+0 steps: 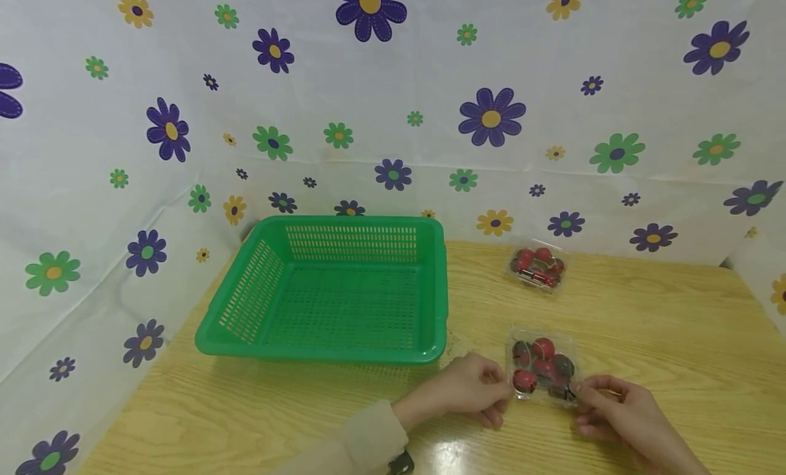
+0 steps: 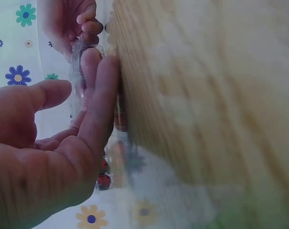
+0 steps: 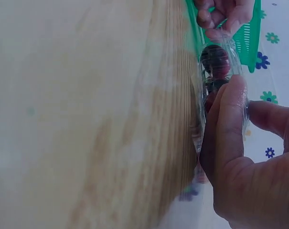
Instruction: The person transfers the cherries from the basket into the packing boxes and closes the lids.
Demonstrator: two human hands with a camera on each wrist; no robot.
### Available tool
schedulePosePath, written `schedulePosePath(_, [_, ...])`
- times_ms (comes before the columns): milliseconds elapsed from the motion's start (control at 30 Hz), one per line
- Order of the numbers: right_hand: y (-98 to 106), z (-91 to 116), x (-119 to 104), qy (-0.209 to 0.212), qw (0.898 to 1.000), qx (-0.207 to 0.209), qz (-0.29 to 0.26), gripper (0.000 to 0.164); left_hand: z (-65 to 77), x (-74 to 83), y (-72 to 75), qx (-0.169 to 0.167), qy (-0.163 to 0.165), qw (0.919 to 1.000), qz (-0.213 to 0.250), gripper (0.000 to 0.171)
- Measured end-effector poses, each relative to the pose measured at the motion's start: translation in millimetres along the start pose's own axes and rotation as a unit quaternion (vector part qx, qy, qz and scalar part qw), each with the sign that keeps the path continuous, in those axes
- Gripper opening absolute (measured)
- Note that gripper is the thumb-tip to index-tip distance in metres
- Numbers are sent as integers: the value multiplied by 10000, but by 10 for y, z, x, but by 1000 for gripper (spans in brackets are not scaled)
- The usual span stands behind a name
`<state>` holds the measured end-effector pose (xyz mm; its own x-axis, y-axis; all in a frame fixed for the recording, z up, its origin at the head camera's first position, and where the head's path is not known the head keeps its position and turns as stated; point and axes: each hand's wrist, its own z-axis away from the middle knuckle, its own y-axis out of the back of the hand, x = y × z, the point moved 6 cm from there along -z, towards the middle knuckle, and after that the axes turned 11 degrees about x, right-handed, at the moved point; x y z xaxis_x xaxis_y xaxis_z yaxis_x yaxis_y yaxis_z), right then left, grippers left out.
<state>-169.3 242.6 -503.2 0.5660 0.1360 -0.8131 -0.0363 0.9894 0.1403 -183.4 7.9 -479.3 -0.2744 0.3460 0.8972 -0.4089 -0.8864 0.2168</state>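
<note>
A clear plastic box of round red and dark fruit [image 1: 543, 366] is on or just above the wooden table, between the two hands. My left hand [image 1: 473, 391] holds its left edge, with the thumb on the upper side and the fingers lower down. At the opposite near corner my right hand [image 1: 620, 413] pinches the box between thumb and fingers. From the right wrist view, dark red fruit [image 3: 215, 61] shows through the box wall. The exact kind of fruit cannot be told.
A green plastic basket [image 1: 443, 291] with slotted sides stands left of the hands, nothing visible inside it. Farther back lies a second clear box of red fruit [image 1: 540, 267]. A flower-patterned white sheet [image 1: 424, 72] hangs behind the table [image 1: 663, 325]. A small black object [image 1: 402, 463] shows beside the left sleeve.
</note>
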Motion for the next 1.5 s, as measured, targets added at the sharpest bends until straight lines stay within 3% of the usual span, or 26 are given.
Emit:
schedulePosePath(100, [17, -19, 12, -24, 9998, 31, -188, 17, 42, 20, 34, 162, -284, 9976, -612, 12])
schedulePosePath(233, [66, -56, 25, -82, 9971, 32, -758, 11, 131, 49, 150, 466, -584, 9878, -1368, 20])
schedulePosePath(300, [103, -74, 27, -97, 9951, 31, -987, 12, 184, 37, 237, 552, -579, 9857, -1485, 23])
schedulePosePath(400, [168, -101, 29, -181, 9925, 148, -1202, 10, 271, -36, 374, 528, -368, 9891, -1325, 24])
schedulePosePath(533, [258, -135, 29, -211, 9904, 275, -1337, 8, 382, -133, 571, 592, -303, 9849, -1596, 25])
schedulePosePath(700, [395, -164, 29, -83, 9870, 277, -1580, 16, 570, -166, 831, 855, -691, 9694, -2193, 40])
schedulePosePath(800, [483, -185, 30, -56, 9847, 317, -1712, 19, 727, -174, 942, 856, -1185, 9531, -2651, 34])
schedulePosePath(867, [543, -196, 32, -66, 9853, 404, -1660, 20, 846, -170, 975, 745, -1658, 9338, -3083, 20])
schedulePosePath(967, [619, -209, 31, -159, 9859, 499, -1592, 17, 1038, -116, 1010, 725, -2458, 8970, -3601, 10])
schedulePosePath(1033, [659, -211, 23, -211, 9853, 547, -1607, 10, 1167, -16, 1055, 1037, -3227, 8631, -3744, 9])
schedulePosePath(1100, [681, -212, 13, -251, 9838, 518, -1696, 9, 1295, 109, 1133, 1566, -4054, 8181, -3766, 12])
schedulePosePath(1133, [686, -210, 10, -270, 9830, 497, -1747, 7, 1351, 174, 1178, 1878, -4489, 7869, -3794, 15])
schedulePosePath(1200, [694, -206, 4, -259, 9831, 450, -1756, 4, 1439, 280, 1281, 2593, -5177, 7124, -3965, 25])
schedulePosePath(1267, [701, -202, 1, -217, 9851, 430, -1654, 12, 1456, 326, 1383, 3036, -5313, 6676, -4242, 42])
schedulePosePath(1300, [703, -200, -2, -183, 9865, 437, -1569, 21, 1446, 330, 1430, 3180, -5247, 6527, -4444, 39])
schedulePosePath(1333, [712, -204, 8, -156, 9877, 448, -1487, 30, 1430, 323, 1471, 3261, -5126, 6436, -4655, 32])
schedulePosePath(1367, [718, -205, 18, -158, 9875, 425, -1510, 29, 1410, 304, 1509, 3289, -4934, 6417, -4864, 26])
schedulePosePath(1433, [727, -204, 36, -169, 9868, 402, -1560, 26, 1383, 258, 1567, 3257, -4537, 6462, -5201, 21])
schedulePosePath(1500, [727, -198, 48, -189, 9839, 343, -1745, 10, 1377, 228, 1606, 3242, -4331, 6485, -5355, 32])
